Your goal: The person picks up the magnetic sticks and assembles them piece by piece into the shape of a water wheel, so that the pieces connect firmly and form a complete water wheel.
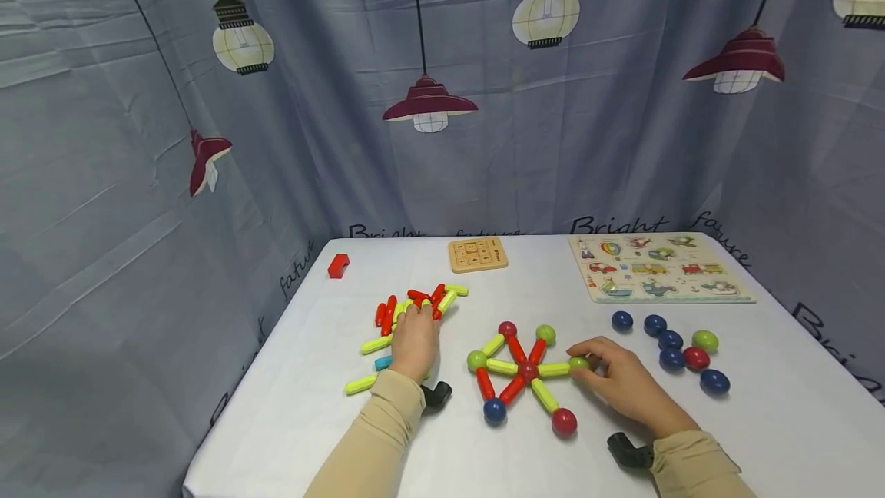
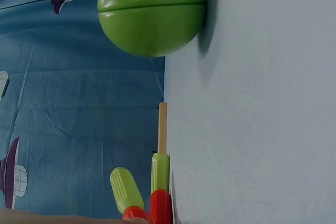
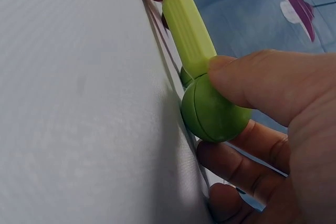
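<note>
My right hand [image 1: 625, 383] pinches a green ball [image 3: 218, 109] between thumb and fingers, at the end of a yellow-green stick [image 3: 190, 32]. That stick joins the red centre ball [image 1: 528, 372] of a flat, wheel-like figure of sticks and balls. Red, green and blue balls cap its other spokes, and two outer sticks link neighbours on the left side. Over the loose pile of red and yellow-green sticks [image 1: 390, 315] is my left hand [image 1: 415, 340], its fingertips down among them. I cannot tell whether those fingers hold a stick.
Several blue balls [image 1: 671, 360], a red one [image 1: 696, 358] and a green one [image 1: 705, 341] lie to the right. Farther back are a picture puzzle board [image 1: 660, 267], a small wooden board [image 1: 478, 254] and a red block [image 1: 338, 266]. A blue piece [image 1: 383, 362] lies beside the left hand.
</note>
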Available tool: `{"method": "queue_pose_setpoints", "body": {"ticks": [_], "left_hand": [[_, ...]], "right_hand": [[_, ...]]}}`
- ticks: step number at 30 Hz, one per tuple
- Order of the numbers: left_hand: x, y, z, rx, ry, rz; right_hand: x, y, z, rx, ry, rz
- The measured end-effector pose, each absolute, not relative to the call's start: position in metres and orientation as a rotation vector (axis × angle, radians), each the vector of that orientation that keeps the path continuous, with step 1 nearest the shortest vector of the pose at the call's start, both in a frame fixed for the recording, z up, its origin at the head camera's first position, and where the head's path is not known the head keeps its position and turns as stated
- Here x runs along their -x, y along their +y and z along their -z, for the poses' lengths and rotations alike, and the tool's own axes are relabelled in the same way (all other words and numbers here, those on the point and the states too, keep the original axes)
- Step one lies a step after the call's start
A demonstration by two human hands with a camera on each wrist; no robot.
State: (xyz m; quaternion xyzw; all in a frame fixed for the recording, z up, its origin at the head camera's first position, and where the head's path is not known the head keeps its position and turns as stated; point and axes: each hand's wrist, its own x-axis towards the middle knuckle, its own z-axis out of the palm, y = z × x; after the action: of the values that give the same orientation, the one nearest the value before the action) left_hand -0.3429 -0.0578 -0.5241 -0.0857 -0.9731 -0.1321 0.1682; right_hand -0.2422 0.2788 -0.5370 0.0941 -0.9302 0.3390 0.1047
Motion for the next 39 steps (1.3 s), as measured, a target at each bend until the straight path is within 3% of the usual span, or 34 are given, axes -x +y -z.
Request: {"method": "queue_pose_setpoints", "body": {"ticks": [39], "left_hand": [[0.3401,-0.0585,0.5236,0.258,-2.651,0.244]], "right_hand": [[0.2429,0.2788,0.5364,-0.264,-2.771,-1.009]]}}
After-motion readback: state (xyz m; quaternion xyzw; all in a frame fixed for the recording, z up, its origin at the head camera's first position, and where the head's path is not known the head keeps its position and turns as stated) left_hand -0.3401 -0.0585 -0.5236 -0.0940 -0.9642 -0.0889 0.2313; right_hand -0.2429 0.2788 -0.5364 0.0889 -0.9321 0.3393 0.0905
